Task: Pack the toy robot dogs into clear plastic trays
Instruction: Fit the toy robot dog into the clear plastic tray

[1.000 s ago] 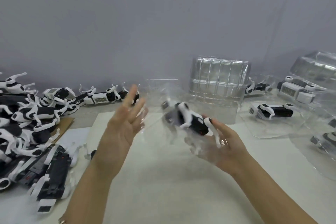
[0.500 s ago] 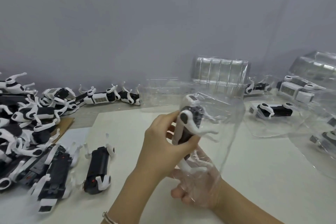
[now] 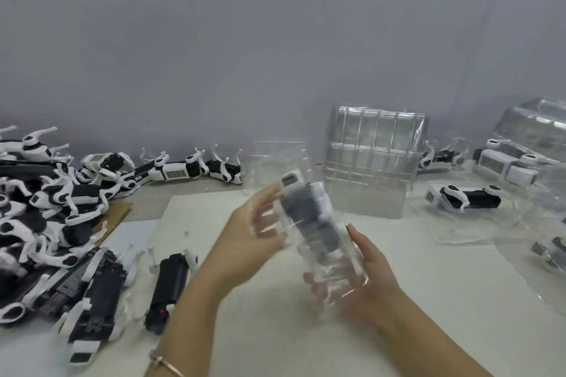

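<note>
A black-and-white toy robot dog lies inside a clear plastic tray that I hold tilted above the table's middle; both are blurred. My left hand grips the tray's left side, its fingertips showing through the plastic beside the dog. Under the tray's lower end, my right hand cradles it with the thumb up along the right edge and the fingers curled beneath.
A heap of loose toy dogs fills the left side, and one black dog lies apart near my left forearm. A stack of clear trays stands behind. Packed dogs in trays lie at the right.
My left hand went from open and apart, to gripping the dog in the tray, to holding the tray's left side. The tray has tipped over to a slant.
</note>
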A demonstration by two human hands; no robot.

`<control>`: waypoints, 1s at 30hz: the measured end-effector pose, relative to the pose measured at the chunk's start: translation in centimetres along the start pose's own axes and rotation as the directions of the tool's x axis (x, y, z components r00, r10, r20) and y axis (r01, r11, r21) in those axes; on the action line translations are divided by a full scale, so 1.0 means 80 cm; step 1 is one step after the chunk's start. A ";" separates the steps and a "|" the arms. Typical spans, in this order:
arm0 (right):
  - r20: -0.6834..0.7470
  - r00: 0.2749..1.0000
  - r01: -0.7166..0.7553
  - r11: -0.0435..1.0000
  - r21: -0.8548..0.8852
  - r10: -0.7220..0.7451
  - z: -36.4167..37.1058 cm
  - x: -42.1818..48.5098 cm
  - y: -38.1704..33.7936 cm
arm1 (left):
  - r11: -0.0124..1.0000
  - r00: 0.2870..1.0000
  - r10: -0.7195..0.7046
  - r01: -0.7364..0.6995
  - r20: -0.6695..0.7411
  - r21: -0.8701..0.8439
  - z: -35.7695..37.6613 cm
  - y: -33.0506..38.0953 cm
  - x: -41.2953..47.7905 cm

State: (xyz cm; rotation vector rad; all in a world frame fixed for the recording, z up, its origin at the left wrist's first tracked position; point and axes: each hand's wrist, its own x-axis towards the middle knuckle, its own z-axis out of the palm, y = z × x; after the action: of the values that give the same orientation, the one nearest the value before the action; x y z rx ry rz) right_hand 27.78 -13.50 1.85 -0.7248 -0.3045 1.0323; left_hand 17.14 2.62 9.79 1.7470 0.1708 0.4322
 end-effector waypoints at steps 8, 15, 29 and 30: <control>-0.250 0.878 0.217 0.806 -0.551 -0.408 0.008 0.006 -0.038 | 0.960 0.967 -0.061 -0.012 -0.249 -0.279 -0.054 -0.021 0.013; -0.163 0.858 0.253 0.675 -0.693 -0.488 0.018 0.015 -0.042 | 0.997 0.964 -0.009 -0.012 -0.264 -0.079 0.002 -0.044 0.021; -0.179 0.891 0.170 0.672 -0.721 -0.417 0.008 0.017 -0.055 | 0.994 0.970 -0.066 0.043 -0.235 -0.101 0.002 -0.061 0.023; -0.175 0.894 0.174 0.680 -0.712 -0.412 0.008 0.015 -0.057 | 0.990 0.975 -0.076 0.049 -0.207 -0.132 0.001 -0.061 0.024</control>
State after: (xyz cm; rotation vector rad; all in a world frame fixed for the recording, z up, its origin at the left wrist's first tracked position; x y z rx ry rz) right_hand 31.08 -13.62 5.22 -1.4521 -0.5100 0.4405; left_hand 19.53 4.34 5.42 1.5659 0.3428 0.5703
